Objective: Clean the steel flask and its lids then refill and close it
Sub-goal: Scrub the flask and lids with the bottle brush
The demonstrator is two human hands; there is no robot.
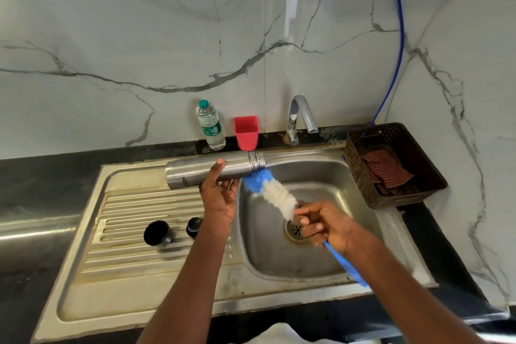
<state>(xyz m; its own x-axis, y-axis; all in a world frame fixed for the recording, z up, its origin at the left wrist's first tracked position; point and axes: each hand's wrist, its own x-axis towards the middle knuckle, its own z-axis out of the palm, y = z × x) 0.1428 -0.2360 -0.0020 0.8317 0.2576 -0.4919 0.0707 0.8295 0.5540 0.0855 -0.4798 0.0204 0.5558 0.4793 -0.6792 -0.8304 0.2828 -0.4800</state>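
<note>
The left hand point(219, 195) grasps the steel flask point(215, 172); the right hand point(325, 225) grips the bottle brush point(275, 193) beside it. Both lids point(157, 232) lie off below the grip, so scrubbing seems underway. Rinsing, refilling and closing remain.

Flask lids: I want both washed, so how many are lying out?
2. The wider cup lid and the smaller stopper lid sit side by side on the sink's draining board. None seems hidden.

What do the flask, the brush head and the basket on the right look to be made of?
Flask: brushed steel, going by its dull silver sheen and soft highlights. Brush head: fluffy blue and white fibres, probably synthetic, on a blue plastic-looking handle. Basket: dark brown, likely moulded plastic with a woven pattern and perforated walls.
</note>
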